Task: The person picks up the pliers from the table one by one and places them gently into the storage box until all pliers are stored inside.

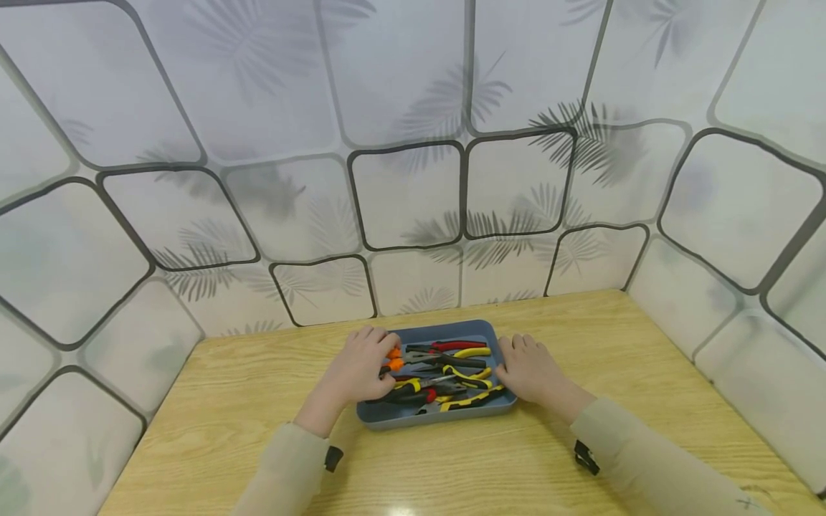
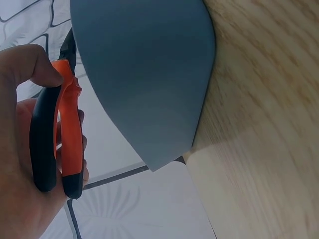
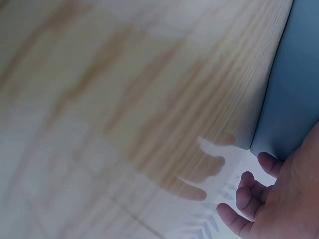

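A blue-grey plastic tray [image 1: 445, 421] holds several pliers and cutters with red, yellow and black handles. At its left end my left hand [image 1: 361, 367] grips pliers with orange-and-black handles [image 2: 71, 134]. In the left wrist view the thumb lies on one handle and the fingers are behind the other; the tray wall hides the pliers' jaws. My right hand [image 1: 530, 369] is at the tray's right rim. The right wrist view shows its fingers loosely bent beside the tray's outer wall; the thumb is out of sight there.
The tray stands on a wood-grain table [image 1: 426, 473] near its back edge. Patterned fabric walls [image 1: 406, 201] rise behind and along both sides. Yellow-and-black pliers [image 1: 474, 401] lie along the tray's front side.
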`<state>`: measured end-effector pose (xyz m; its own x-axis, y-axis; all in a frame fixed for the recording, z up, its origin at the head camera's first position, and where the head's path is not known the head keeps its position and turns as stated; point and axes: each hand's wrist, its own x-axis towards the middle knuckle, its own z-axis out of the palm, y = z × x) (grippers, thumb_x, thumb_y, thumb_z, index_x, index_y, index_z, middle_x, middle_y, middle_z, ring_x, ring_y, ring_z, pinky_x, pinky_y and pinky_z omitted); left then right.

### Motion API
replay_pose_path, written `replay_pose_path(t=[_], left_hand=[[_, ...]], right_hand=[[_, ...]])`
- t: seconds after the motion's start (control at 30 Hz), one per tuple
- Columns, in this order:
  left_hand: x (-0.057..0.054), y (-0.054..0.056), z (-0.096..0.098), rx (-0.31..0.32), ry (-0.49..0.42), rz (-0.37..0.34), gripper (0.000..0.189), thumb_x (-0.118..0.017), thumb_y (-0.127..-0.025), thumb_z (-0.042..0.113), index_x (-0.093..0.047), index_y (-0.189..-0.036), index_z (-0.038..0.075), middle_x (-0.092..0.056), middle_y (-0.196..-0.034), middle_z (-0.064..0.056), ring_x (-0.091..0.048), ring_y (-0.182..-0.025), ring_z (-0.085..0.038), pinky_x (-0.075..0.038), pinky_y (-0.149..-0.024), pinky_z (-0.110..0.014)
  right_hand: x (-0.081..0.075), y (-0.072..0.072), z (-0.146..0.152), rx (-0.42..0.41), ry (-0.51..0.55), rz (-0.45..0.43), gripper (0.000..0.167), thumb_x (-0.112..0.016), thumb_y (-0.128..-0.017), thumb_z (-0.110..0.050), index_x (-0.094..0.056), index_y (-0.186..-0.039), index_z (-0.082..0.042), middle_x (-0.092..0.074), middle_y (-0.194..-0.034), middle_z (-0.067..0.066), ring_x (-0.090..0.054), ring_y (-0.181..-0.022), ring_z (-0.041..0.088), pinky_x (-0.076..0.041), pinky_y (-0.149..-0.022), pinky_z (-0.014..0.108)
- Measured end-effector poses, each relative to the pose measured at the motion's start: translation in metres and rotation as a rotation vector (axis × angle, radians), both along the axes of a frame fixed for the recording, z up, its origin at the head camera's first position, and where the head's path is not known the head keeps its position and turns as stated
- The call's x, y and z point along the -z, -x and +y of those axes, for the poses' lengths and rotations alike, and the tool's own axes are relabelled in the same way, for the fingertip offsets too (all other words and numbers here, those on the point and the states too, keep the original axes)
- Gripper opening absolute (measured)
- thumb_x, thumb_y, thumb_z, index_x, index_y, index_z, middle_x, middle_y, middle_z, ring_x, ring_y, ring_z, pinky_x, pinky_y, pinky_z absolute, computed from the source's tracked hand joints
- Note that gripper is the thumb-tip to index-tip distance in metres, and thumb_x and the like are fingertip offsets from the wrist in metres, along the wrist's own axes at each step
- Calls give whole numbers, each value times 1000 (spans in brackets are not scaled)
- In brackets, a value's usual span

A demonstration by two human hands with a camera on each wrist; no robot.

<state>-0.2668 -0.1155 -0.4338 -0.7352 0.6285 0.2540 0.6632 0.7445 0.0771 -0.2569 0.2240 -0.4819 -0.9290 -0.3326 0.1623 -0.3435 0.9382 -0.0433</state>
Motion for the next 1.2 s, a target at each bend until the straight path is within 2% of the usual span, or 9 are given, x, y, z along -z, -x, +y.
replay_pose_path(t=[0.17, 0.33, 0.53, 0.73, 0.97, 1.2], left_hand=[[1, 2, 2, -13, 13, -23, 41, -70, -80, 17, -63, -121, 14, -59, -107, -5, -44, -93, -24, -36, -85, -44], [-1, 5, 3, -20, 14, -42, 41, -71, -82, 18, -63, -122, 13, -58, -107, -5, -45, -94, -25, -37, -85, -44], [0, 7, 4, -31, 38, -52, 42, -74, -84, 21, -63, -124, 13, -59, -109, -6, -47, -96, -26, -38, -87, -45], [3, 7, 6, -33, 46, -62, 40, -74, -84, 22, -63, -121, 13, -59, -111, -7, -47, -96, -27, -39, -88, -47], [8, 11, 8, -31, 50, -79, 40, -75, -85, 24, -63, -122, 14, -61, -116, -8, -52, -104, -30, -44, -95, -53], [9, 12, 12, -23, 42, -74, 40, -75, -85, 25, -63, -122, 13, -62, -116, -8, -53, -104, -30, -44, -93, -52]], right_hand=[[3, 1, 1, -14, 15, 27, 42, -58, -100, -24, -56, -131, 5, -61, -100, 21, -54, -86, 33, -50, -71, 48], [12, 7, 5, -28, 8, 74, 44, -55, -99, -25, -57, -130, 6, -59, -97, 20, -51, -82, 31, -47, -67, 45], [23, 13, 9, -22, 14, 94, 44, -58, -98, -27, -58, -130, 4, -58, -93, 17, -48, -78, 27, -45, -64, 43], [22, 11, 9, -14, 8, 74, 48, -58, -100, -28, -57, -134, 5, -62, -101, 21, -55, -85, 32, -50, -70, 49], [17, 7, 6, -16, 8, 46, 46, -55, -100, -27, -56, -133, 5, -61, -104, 23, -56, -89, 35, -52, -74, 51], [13, 5, 5, -16, 14, 52, 46, -54, -100, -26, -56, -133, 5, -62, -105, 23, -57, -91, 36, -52, -76, 51]])
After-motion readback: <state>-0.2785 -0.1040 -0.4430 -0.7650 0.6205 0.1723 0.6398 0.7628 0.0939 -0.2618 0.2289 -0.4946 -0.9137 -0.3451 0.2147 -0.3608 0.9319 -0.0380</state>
